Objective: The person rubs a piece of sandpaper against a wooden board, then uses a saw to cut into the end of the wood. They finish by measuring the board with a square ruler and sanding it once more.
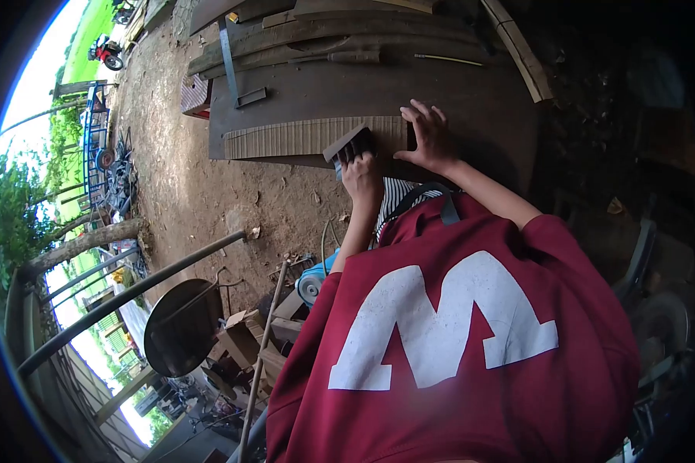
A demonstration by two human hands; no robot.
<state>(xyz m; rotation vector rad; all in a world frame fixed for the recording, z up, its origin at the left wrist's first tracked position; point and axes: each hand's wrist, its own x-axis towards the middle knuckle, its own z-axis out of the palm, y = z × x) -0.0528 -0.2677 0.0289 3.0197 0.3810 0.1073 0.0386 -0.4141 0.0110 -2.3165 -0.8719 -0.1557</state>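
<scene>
My left hand [361, 176] grips a dark flat block [347, 143], its fingers wrapped over the near side. The block overlaps a long, slightly curved tan strip [286, 137] with close crosswise lines, lying along the near edge of a dark work table [316, 96]. At the strip's right end is my right hand [428, 140], thumb and fingers spread apart, with nothing held in it. The thumb points towards the end of the strip.
Long curved wooden pieces [324, 42] lie across the far side of the table, beside a metal square [228, 62] and a thin yellowish stick [448, 59]. A wooden beam [517, 50] juts in at right. A pole [131, 297], round dark disc [181, 328] and blue machine [313, 283] stand left.
</scene>
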